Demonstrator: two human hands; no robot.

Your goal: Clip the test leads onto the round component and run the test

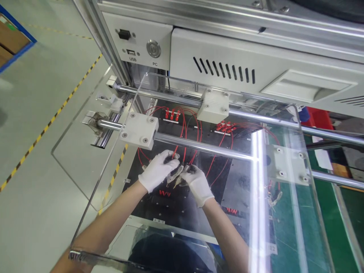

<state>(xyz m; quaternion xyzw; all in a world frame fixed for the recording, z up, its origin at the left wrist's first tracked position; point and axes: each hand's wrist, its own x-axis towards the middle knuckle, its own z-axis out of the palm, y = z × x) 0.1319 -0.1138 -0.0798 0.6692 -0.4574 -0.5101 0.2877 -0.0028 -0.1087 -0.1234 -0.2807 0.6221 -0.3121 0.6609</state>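
Small pale pieces [174,176], flat and clear-looking, sit between the two gloved hands, low over the black panel [170,204] inside the machine; what they are exactly is too small to tell. Left hand [157,170], white glove, fingers curled together on the upper end of the pieces, seemingly pinching them along with a dark bit at the fingertips. Right hand [196,184], white glove, fingers closed on the lower end; both grips look clamped on the same bundle.

Judgement on progress: mid-handling. The pieces are held up, not yet laid or fixed anywhere on the panel. Red wires [184,132] already run from the red connectors [172,113] and a second connector group [224,126] down toward the hands, so the wiring appears largely in place. Another pale piece [274,198] hangs by the right clear panel, untouched.

Around: two steel rails [199,146] cross above the hands, with white blocks [139,131] clamped on them. Clear guard sheet [85,151] swung out left. White housing [142,41] above, with USB port and PC button. Green surface [292,227] at right; grey floor [34,113] with striped tape.
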